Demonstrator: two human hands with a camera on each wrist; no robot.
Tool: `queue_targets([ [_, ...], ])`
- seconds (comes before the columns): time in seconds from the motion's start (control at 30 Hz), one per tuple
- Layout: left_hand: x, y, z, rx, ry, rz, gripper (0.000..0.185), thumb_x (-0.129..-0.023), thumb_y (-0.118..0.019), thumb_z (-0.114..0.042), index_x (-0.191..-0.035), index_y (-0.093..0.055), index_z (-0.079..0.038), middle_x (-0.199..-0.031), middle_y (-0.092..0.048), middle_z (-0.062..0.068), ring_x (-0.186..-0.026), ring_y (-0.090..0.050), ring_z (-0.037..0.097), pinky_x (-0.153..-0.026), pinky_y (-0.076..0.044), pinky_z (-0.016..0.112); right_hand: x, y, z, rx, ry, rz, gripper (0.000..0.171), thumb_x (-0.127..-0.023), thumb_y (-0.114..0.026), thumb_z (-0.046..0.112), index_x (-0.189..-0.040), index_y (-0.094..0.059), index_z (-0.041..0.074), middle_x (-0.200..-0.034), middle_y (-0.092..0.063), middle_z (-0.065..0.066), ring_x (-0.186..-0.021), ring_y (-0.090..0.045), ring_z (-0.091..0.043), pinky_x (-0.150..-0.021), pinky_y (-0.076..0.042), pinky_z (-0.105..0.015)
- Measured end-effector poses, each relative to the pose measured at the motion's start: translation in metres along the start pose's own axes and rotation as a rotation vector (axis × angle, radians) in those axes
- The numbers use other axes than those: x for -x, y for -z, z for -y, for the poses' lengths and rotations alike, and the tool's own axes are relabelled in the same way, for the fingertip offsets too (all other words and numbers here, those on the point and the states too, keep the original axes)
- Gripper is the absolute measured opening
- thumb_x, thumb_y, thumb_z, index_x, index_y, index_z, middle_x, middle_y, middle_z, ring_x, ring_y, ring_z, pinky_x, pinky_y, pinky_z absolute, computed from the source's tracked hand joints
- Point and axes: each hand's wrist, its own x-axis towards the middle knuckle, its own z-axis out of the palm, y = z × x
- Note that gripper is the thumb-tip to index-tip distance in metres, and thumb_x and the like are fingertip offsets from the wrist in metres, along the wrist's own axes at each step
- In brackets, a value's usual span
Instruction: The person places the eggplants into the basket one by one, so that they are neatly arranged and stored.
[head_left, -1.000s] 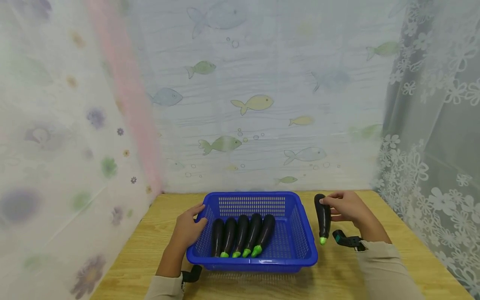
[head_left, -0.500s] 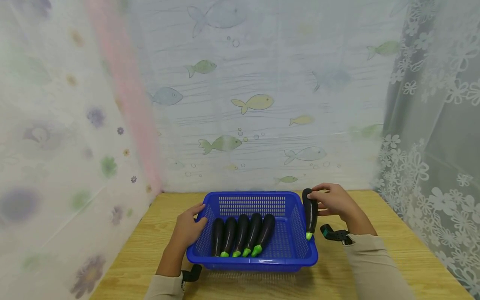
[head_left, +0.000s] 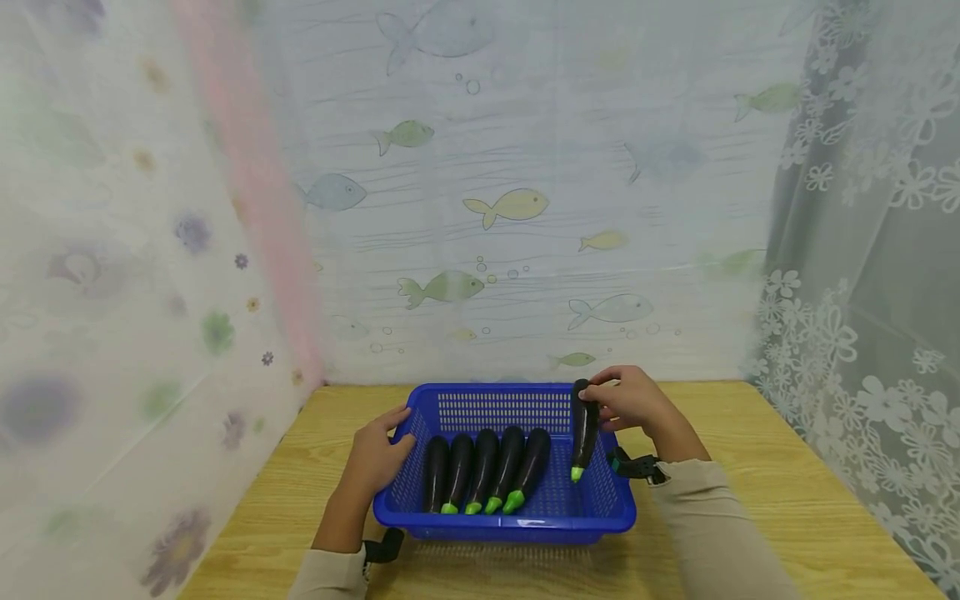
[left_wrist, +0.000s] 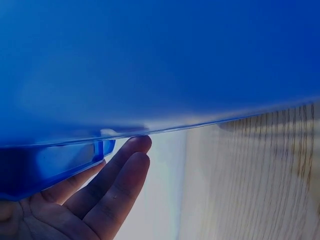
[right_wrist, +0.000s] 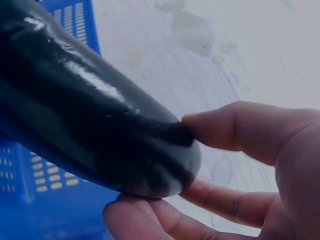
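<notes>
A blue plastic basket (head_left: 517, 525) with perforated walls sits on the table. Inside, several dark eggplants (head_left: 481, 471) with green stem ends lie side by side on the left. My left hand (head_left: 375, 454) grips the basket's left rim; in the left wrist view its fingers (left_wrist: 122, 187) reach under the rim. Over the right part of the basket, my right hand (head_left: 626, 400) pinches another eggplant (head_left: 583, 433) by its rounded end, the green tip pointing down. The right wrist view shows thumb and fingers on either side of that end of the glossy eggplant (right_wrist: 95, 115).
The wooden table (head_left: 750, 517) extends on both sides of the basket. A fish-patterned curtain (head_left: 525, 250) hangs behind it, with flowered sheets at left and right. Each wrist wears a small black camera mount (head_left: 637, 467).
My right hand has carried its eggplant leftward, from beside the basket across the right rim to over the inside. The left hand, the basket and the eggplants in it have stayed put.
</notes>
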Motion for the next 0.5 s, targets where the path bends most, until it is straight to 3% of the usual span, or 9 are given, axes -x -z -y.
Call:
queue_targets([
  [0.3,0.000,0.002,-0.003,0.006,-0.014,0.004,0.056,-0.096,-0.062,-0.019,-0.151,-0.055,-0.009,-0.158,-0.051,0.009,-0.135,-0.058,0.040,-0.105,-0.051,0.059,-0.008,-0.015,0.006,0.089,-0.018,0.003,0.059,-0.092,-0.077,0.020,-0.138,-0.057,-0.011,-0.135,-0.059,-0.034,-0.084,-0.077,-0.029,-0.072,-0.065,-0.039],
  [0.5,0.001,0.003,-0.005,-0.003,-0.018,0.007,0.056,-0.096,-0.062,-0.020,-0.150,-0.055,-0.008,-0.158,-0.051,0.009,-0.135,-0.058,0.041,-0.106,-0.050,0.059,-0.014,-0.029,0.005,0.152,-0.041,-0.011,0.052,-0.090,-0.078,0.016,-0.130,-0.061,-0.012,-0.128,-0.063,-0.032,-0.079,-0.077,-0.029,-0.069,-0.065,-0.040],
])
